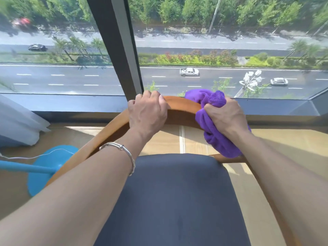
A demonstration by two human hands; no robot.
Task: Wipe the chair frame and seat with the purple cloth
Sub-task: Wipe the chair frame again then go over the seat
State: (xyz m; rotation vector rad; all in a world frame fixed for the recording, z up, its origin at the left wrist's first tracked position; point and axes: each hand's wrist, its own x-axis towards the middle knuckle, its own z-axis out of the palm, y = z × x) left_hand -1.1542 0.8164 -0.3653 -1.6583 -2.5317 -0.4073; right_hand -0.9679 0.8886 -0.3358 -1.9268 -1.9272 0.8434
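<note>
The chair has a curved wooden frame (181,105) and a dark blue padded seat (175,197) that fills the lower middle of the view. My left hand (148,112), with a silver bracelet on its wrist, grips the top of the curved back rail. Just to its right, my right hand (226,118) is closed on the bunched purple cloth (213,121), which is pressed against the same rail and hangs down over its right part. Both forearms reach across the seat.
A large window (195,50) with a dark upright mullion (120,47) stands just beyond the chair, above a dark sill. A white curtain (19,121) hangs at the left. A blue round lamp base (44,171) with a thin cord rests on the wooden floor, left of the chair.
</note>
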